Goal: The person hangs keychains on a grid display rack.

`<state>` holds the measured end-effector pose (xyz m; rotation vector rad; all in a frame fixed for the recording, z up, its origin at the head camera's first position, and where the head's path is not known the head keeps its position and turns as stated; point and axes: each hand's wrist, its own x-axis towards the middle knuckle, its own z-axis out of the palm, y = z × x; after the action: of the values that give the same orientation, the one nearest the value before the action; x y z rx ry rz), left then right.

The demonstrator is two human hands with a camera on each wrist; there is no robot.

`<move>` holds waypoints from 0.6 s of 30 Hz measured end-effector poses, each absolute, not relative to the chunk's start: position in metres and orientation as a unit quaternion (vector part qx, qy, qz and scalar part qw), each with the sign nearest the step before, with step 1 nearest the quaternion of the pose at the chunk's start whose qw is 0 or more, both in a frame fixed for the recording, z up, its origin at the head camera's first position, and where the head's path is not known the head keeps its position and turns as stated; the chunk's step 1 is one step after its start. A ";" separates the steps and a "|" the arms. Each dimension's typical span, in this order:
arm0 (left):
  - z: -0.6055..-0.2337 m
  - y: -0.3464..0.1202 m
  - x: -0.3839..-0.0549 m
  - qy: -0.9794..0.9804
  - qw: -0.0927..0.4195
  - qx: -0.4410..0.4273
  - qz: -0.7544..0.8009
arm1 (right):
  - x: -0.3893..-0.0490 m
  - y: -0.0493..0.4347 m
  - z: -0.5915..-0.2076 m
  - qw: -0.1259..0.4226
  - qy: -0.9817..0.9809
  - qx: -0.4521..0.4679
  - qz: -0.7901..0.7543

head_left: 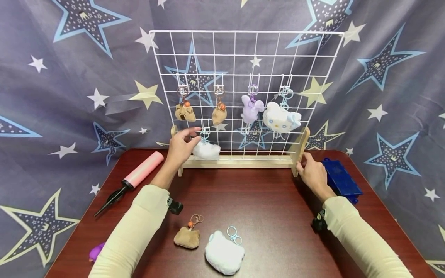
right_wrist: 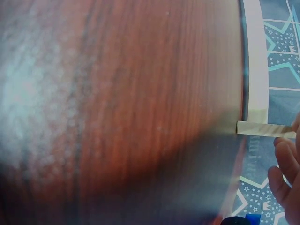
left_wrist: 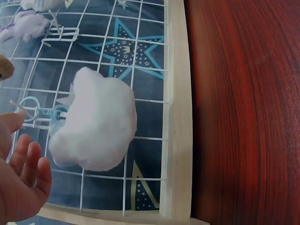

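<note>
A white plush keychain [head_left: 206,151] with light-blue rings hangs from a low hook on the white wire grid rack [head_left: 245,55]. My left hand [head_left: 183,146] is beside it, its fingers loosely bent. One fingertip [left_wrist: 18,117] appears to touch the hook or ring; none curls round the plush [left_wrist: 101,119]. At the rack's other end, my right hand [head_left: 312,172] pinches the wooden side foot [head_left: 300,148], mostly cut off in the right wrist view. Two brown plush keychains [head_left: 185,112], a lilac one [head_left: 252,109] and a white cat-faced one [head_left: 281,118] hang higher up.
Nearer on the table lie a brown plush keychain [head_left: 187,237] and a white plush keychain [head_left: 225,253]. A pink hand pump [head_left: 144,170] lies at the left, above a purple object [head_left: 95,251] partly behind the sleeve. A blue plastic crate [head_left: 342,179] is at the right.
</note>
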<state>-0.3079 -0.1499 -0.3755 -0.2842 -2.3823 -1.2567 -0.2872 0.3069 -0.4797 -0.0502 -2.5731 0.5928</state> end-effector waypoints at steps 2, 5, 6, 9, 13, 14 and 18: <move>-0.375 -0.153 -0.307 -0.861 0.218 -0.104 -0.448 | -0.287 0.307 -0.480 0.248 -0.944 -0.018 0.218; -0.375 -0.157 -0.303 -0.859 0.219 -0.107 -0.450 | -0.288 0.306 -0.479 0.247 -0.944 -0.016 0.217; -0.374 -0.159 -0.301 -0.857 0.217 -0.108 -0.455 | -0.288 0.306 -0.479 0.246 -0.945 -0.016 0.216; -0.376 -0.162 -0.295 -0.855 0.206 -0.111 -0.462 | -0.289 0.307 -0.480 0.245 -0.945 -0.016 0.215; -0.383 -0.166 -0.289 -0.867 0.193 -0.113 -0.445 | -0.289 0.308 -0.480 0.241 -0.947 -0.021 0.213; -0.386 -0.167 -0.287 -0.871 0.192 -0.115 -0.437 | -0.289 0.309 -0.480 0.239 -0.947 -0.021 0.213; -0.395 -0.171 -0.279 -0.883 0.187 -0.121 -0.413 | -0.288 0.309 -0.480 0.234 -0.948 -0.021 0.214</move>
<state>-0.2788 -0.1707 -0.3954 -0.3405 -2.4868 -1.1628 -0.2884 0.3089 -0.4803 -0.0589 -2.6021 0.5877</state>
